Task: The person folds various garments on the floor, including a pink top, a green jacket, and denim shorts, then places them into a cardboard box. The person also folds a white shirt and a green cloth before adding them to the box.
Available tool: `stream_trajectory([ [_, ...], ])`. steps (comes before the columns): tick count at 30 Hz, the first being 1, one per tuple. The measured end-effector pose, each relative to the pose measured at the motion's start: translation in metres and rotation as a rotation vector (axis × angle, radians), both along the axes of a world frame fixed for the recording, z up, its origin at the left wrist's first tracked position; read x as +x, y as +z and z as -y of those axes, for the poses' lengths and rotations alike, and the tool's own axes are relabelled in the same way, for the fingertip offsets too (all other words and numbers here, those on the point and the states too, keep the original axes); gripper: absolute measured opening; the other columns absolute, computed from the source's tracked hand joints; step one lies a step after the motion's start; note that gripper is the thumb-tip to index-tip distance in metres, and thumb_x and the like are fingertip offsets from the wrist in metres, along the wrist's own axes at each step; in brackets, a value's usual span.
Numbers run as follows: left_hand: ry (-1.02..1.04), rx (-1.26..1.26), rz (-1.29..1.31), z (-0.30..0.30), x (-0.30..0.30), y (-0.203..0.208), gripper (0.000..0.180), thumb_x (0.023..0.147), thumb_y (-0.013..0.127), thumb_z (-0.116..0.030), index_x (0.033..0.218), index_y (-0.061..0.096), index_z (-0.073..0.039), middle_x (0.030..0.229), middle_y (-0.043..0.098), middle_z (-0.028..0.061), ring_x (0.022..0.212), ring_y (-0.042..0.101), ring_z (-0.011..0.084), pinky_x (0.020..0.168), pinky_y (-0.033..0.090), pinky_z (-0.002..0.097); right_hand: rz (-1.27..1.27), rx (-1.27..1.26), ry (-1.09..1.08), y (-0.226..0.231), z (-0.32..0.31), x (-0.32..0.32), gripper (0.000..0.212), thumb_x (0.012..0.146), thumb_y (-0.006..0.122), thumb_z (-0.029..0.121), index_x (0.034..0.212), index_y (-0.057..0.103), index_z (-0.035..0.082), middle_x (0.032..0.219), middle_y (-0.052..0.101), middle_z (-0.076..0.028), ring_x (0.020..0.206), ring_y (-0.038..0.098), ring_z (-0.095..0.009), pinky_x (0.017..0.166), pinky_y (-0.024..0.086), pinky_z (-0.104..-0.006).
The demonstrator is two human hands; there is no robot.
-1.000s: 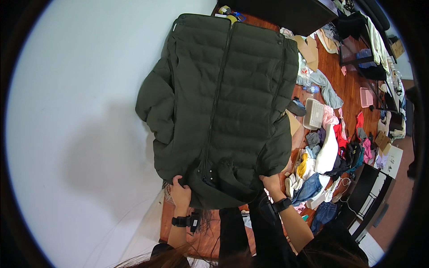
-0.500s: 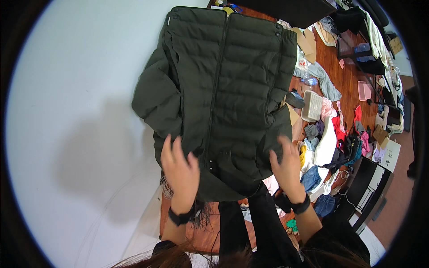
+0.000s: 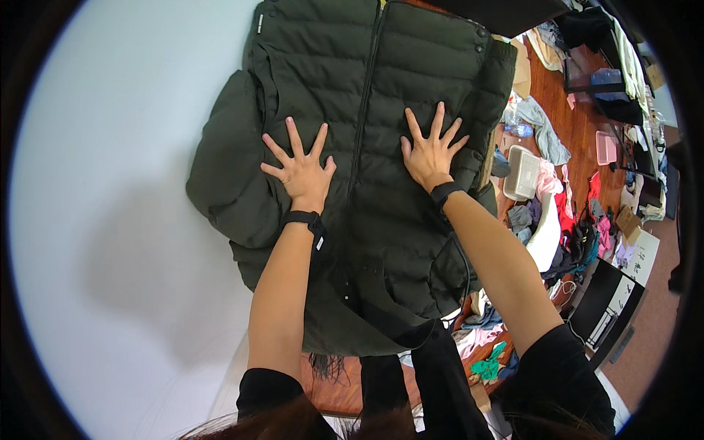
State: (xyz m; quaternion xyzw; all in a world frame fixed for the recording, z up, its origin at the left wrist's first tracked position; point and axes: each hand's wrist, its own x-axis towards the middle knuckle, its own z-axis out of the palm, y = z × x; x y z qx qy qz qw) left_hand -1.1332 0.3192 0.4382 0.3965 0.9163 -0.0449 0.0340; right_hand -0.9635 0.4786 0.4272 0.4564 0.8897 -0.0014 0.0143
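Observation:
A dark green quilted puffer jacket (image 3: 323, 88) lies spread in front of me, its zipper running down the middle and its collar toward me. My left hand (image 3: 303, 167) rests flat on the panel left of the zipper, fingers spread wide. On the right panel lies my right hand (image 3: 431, 150), also flat with its fingers fanned out. Neither hand holds anything. One puffed sleeve (image 3: 231, 169) bulges out at the left side, partly folded. What supports the jacket is hidden beneath it.
A pale wall (image 3: 125, 147) fills the left. On the wooden floor (image 3: 561, 103) at right lie heaped clothes (image 3: 546, 227), a whitish plastic basket (image 3: 521, 172) and a pink basket (image 3: 606, 148). A black-framed rack (image 3: 598, 81) stands at far right.
Both hands have moved forward from the jacket's near part onto its front panels, and the fingers have spread out. The jacket now appears larger and closer.

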Motion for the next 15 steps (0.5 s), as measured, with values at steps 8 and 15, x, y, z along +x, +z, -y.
stream_trajectory([
  [8, 0.057, -0.060, 0.255, 0.009, 0.006, -0.075, 0.070, 0.086, 0.059, -0.045, 0.146, 0.024, -0.049, 0.160, -0.004, 0.0099, 0.130, 0.035, 0.0488, 0.101, 0.040, 0.0519, 0.144, -0.320, -0.111, -0.060, -0.006, 0.003, 0.059, 0.092, 0.049, 0.052, 0.146, 0.024, 0.049, 0.159, -0.011, -0.013, 0.136, 0.009, -0.059, 0.099, 0.023, -0.0764],
  [15, 0.096, -0.111, 0.376, 0.009, 0.008, -0.156, 0.068, 0.089, 0.057, -0.042, 0.147, 0.022, -0.047, 0.159, -0.003, 0.0103, 0.113, 0.054, 0.0436, 0.097, 0.045, 0.0472, 0.153, -0.523, -0.236, -0.122, -0.034, -0.014, 0.063, 0.090, 0.047, 0.059, 0.146, 0.020, 0.050, 0.157, -0.021, -0.010, 0.135, 0.011, -0.061, 0.099, 0.025, -0.0753],
])
